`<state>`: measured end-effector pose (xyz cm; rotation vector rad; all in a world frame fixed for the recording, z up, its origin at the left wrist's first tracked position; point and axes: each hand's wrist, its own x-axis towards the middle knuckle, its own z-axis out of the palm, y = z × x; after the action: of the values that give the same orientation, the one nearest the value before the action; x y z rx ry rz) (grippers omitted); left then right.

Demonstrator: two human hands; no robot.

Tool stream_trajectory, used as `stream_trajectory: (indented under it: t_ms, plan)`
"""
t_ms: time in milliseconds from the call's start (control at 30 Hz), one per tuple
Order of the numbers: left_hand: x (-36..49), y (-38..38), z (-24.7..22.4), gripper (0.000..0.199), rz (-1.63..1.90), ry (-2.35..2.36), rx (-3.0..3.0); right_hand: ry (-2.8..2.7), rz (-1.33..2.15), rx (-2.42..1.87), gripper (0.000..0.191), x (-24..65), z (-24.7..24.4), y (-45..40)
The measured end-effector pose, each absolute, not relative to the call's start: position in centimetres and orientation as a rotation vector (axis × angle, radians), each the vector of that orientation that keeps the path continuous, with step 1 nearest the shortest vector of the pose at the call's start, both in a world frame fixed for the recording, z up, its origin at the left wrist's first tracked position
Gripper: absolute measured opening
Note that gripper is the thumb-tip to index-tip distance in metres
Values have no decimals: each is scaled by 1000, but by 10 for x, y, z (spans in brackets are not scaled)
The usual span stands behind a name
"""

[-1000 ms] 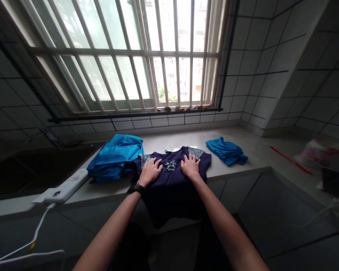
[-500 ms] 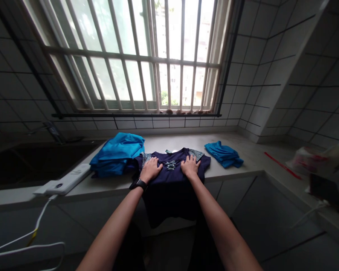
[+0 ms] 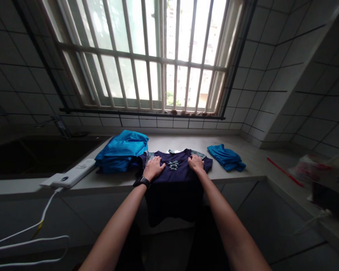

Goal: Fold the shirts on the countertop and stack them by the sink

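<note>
A dark navy garment with patterned shoulders and small bows at the neckline lies on the counter, its lower part hanging over the front edge. My left hand, with a dark watch at the wrist, lies on the garment's left upper part, fingers spread. On the right upper part rests my right hand, its fingers apart near the shoulder. A bulky blue cloth pile sits just left of the garment, and a smaller folded blue cloth lies to its right.
At the far left is a dark sink with a tap. A white power strip with a cable lies at the counter edge. On the right are a red strip, a plastic bag and a dark device. A barred window stands behind.
The view has shifted slightly. My right hand has slid a little outward on the garment toward the right shoulder, and its fingers look more bent. My left hand stays in place on the cloth.
</note>
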<state>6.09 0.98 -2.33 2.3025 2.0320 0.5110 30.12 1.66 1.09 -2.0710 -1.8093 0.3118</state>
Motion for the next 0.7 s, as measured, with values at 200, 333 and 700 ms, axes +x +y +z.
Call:
stream_trajectory:
  t_ms: [200, 333, 700]
  plan:
    - [61, 8, -22, 53, 528, 2027, 2298, -1650, 218, -2246, 40, 379, 34, 23]
    - [62, 7, -22, 53, 561, 2020, 2287, -1707, 353, -2148, 17, 400, 30, 24]
    - [63, 5, -19, 55, 527, 2026, 2292, -1572, 769, -1629, 40, 352, 60, 40]
